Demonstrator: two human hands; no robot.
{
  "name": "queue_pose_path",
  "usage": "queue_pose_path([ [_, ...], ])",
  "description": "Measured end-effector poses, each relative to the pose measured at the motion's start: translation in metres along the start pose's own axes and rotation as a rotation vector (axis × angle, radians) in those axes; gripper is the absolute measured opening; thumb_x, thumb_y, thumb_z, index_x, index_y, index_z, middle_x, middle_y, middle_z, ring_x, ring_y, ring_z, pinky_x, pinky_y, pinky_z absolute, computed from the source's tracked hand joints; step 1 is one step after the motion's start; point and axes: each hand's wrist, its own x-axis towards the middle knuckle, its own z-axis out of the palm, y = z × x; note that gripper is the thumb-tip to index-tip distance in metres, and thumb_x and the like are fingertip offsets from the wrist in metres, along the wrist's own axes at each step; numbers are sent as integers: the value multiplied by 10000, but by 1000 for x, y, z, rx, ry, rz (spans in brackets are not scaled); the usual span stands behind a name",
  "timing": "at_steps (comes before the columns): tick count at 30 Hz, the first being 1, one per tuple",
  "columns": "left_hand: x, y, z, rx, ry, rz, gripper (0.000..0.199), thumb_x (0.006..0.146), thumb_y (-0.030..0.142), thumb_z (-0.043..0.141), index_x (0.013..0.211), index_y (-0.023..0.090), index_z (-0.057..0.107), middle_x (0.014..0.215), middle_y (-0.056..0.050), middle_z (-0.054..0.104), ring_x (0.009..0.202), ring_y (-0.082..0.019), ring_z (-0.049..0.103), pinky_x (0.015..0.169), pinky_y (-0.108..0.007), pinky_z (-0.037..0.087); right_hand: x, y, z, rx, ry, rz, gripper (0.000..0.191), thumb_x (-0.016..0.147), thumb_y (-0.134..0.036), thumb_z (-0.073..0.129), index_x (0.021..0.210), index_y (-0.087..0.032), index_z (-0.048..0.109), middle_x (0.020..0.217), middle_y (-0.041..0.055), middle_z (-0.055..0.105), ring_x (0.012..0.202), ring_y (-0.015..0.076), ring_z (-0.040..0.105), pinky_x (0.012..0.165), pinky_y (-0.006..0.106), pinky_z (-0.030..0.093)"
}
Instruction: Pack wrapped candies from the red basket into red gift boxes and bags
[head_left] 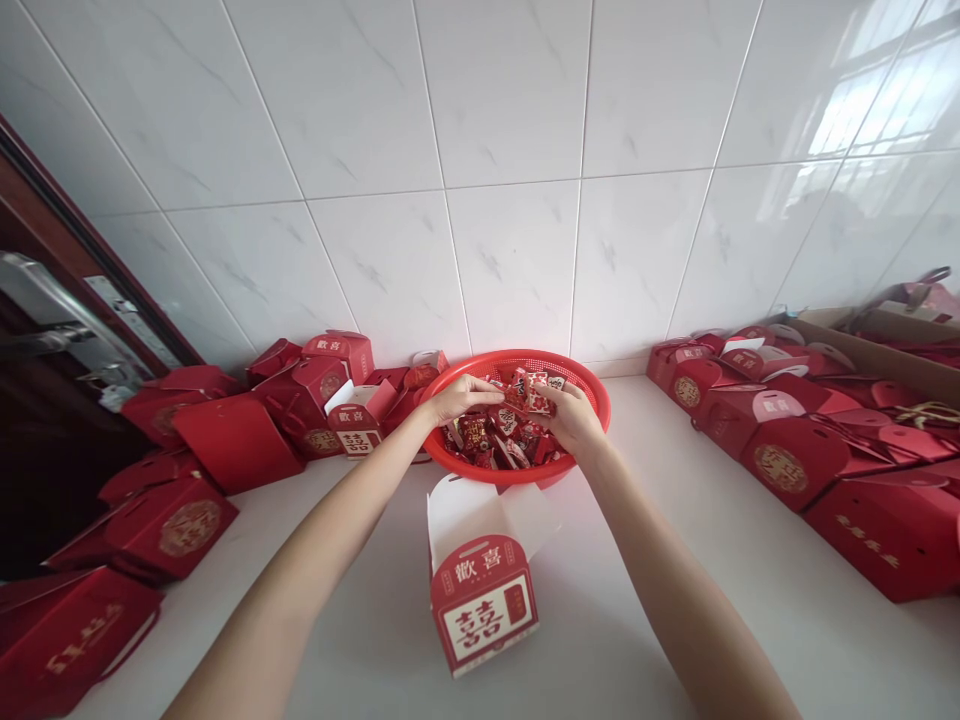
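A red plastic basket (600,422) full of small red wrapped packets (476,435) stands near the tiled wall. Over its left part, my left hand (463,398) pinches a red packet (517,392) between thumb and fingers. My right hand (571,415), over the basket's right part, has its fingers closed round a red and white patterned packet (540,393). In front of the basket, nearer to me, a red and white box (484,610) with Chinese characters stands upright, its top flaps open.
Several red boxes (187,525) line the left side beside a dark door (45,400) with a metal handle. More red boxes (784,465) sit in rows on the right, with a cardboard carton (847,345) behind them. White tiles rise at the back.
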Motion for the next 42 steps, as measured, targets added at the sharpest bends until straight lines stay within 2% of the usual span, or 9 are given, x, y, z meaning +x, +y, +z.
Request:
queue_pose_path([
  [5, 6, -4, 1, -47, 128, -63, 240, 792, 207, 661, 996, 192, 787, 1045, -60, 786, 974, -233, 734, 928, -378, 569, 0, -2, 1, 44, 58, -37, 76, 739, -140, 702, 693, -185, 661, 776, 25, 727, 823, 206, 700, 676, 342, 632],
  [10, 9, -6, -1, 543, 289, -68, 343, 775, 70, 562, 1023, 190, 767, 1188, -46, 753, 1103, -227, 686, 993, -314, 510, 4, -1, 1, 42, 145, -34, 148, 678, -158, 745, 678, -200, 603, 727, -5, 693, 799, 205, 685, 668, 348, 629],
  [17, 7, -11, -2, 865, 14, -236, 242, 700, 164, 634, 913, 196, 743, 882, -33, 773, 870, -245, 710, 749, -276, 532, 5, -2, 0, 86, 162, -21, 239, 660, -129, 783, 653, -196, 553, 684, -13, 660, 792, 212, 681, 677, 379, 652],
  [25, 6, -10, -4, 849, -148, -285, 562, 595, 233, 742, 1150, 190, 671, 1009, -66, 767, 868, -247, 711, 649, -236, 511, 2, -6, 5, 138, 165, 0, 196, 667, -101, 740, 662, -195, 569, 684, -12, 662, 813, 210, 692, 687, 370, 668],
  [30, 9, -14, -1, 954, -176, -319, 217, 622, 371, 752, 690, 179, 676, 677, -60, 688, 674, -242, 644, 594, -282, 459, 1, -6, 5, 133, 191, -4, 190, 664, -98, 725, 675, -196, 563, 679, -17, 662, 808, 203, 680, 677, 380, 669],
  [32, 9, -15, 0, 951, -183, -301, 277, 646, 426, 736, 554, 199, 606, 589, -41, 629, 623, -221, 606, 592, -284, 437, 2, -6, 5, 130, 198, -5, 195, 666, -92, 719, 673, -196, 554, 667, -25, 651, 801, 197, 672, 671, 379, 666],
  [35, 8, -13, 1, 906, -206, -251, 111, 619, 316, 711, 646, 216, 670, 664, -15, 675, 648, -199, 603, 601, -259, 425, 2, -5, 5, 122, 192, -8, 184, 670, -102, 713, 674, -197, 556, 669, -23, 648, 800, 204, 680, 664, 373, 659],
  [38, 7, -9, 3, 854, -276, -264, 286, 568, 181, 634, 825, 244, 742, 799, -1, 735, 700, -197, 635, 605, -241, 437, 2, -4, 4, 108, 179, -21, 208, 671, -111, 734, 676, -204, 548, 679, -26, 653, 795, 204, 689, 669, 375, 659],
  [42, 7, -5, 7, 866, -327, -300, 210, 566, 161, 583, 718, 220, 716, 701, -10, 694, 620, -193, 606, 550, -256, 420, 2, -4, 4, 112, 178, -19, 214, 657, -110, 735, 665, -209, 545, 659, -24, 653, 792, 202, 691, 644, 341, 656],
])
